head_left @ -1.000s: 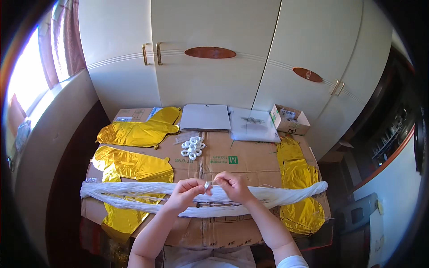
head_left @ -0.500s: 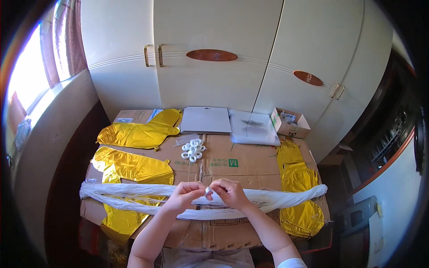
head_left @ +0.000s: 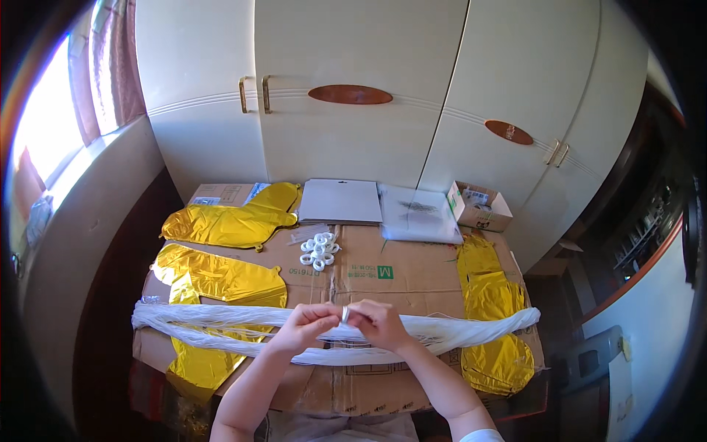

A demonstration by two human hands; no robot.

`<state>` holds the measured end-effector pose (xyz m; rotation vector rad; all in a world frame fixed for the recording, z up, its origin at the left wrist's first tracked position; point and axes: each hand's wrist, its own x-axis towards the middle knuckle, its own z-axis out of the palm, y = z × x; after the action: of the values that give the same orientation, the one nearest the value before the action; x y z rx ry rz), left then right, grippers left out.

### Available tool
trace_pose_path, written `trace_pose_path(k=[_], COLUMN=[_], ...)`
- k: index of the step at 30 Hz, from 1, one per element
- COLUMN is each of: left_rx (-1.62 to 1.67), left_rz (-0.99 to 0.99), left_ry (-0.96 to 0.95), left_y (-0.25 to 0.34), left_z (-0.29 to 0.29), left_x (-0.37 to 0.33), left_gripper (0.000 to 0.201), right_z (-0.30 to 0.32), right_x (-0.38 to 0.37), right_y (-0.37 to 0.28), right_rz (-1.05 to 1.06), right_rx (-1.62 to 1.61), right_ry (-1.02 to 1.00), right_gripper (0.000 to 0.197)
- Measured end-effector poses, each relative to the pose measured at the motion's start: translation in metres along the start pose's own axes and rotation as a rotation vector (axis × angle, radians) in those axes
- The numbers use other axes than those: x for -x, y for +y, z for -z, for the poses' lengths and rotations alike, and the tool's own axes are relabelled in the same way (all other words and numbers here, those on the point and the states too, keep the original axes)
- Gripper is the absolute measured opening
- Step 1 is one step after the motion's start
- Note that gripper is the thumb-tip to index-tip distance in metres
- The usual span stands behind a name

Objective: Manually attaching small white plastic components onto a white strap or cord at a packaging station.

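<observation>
Between my two hands is a small white ring-shaped roll [head_left: 345, 314], turned nearly edge-on. My left hand [head_left: 303, 330] pinches its left side between thumb and forefinger, and my right hand [head_left: 380, 324] has its fingers closed at the right side. Whether a loose end is drawn from it is too small to tell. Below both hands a long looped skein of white string [head_left: 434, 335] stretches across the table. A heap of similar white rolls [head_left: 318, 249] lies just beyond, beside small clear plastic bags [head_left: 303, 233].
Yellow foil balloons [head_left: 228, 274] lie flat at the left, with another yellow foil balloon [head_left: 490, 295] at the right. Flattened cardboard [head_left: 375, 254] covers the table. Along the back are grey-white sheets [head_left: 340, 200], clear plastic sleeves [head_left: 420, 214] and a small open box [head_left: 482, 215], before white cabinets [head_left: 353, 44].
The small white roll has turned in my fingers and now shows more of its edge. My right fingers have curled a little closer around it. The skein and the heap stay put.
</observation>
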<state>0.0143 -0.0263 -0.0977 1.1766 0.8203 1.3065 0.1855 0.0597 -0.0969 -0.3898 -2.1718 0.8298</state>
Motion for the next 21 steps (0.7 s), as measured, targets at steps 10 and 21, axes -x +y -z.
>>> trace_pose_path(k=[10,21], left_rx=[-0.485,-0.559], left_rz=[-0.012,-0.319], left_ry=[0.082,0.247], left_y=[-0.007,-0.009], left_z=[0.002,-0.002], left_x=[-0.002,-0.01], left_gripper=[0.016,0.019], right_z=[0.001,0.0], right_x=[0.001,0.004], right_y=[-0.004,-0.011], right_rz=[0.025,0.173], right_rx=[0.018,0.187], right_ry=[0.157,-0.009], right_gripper=[0.005,0.007])
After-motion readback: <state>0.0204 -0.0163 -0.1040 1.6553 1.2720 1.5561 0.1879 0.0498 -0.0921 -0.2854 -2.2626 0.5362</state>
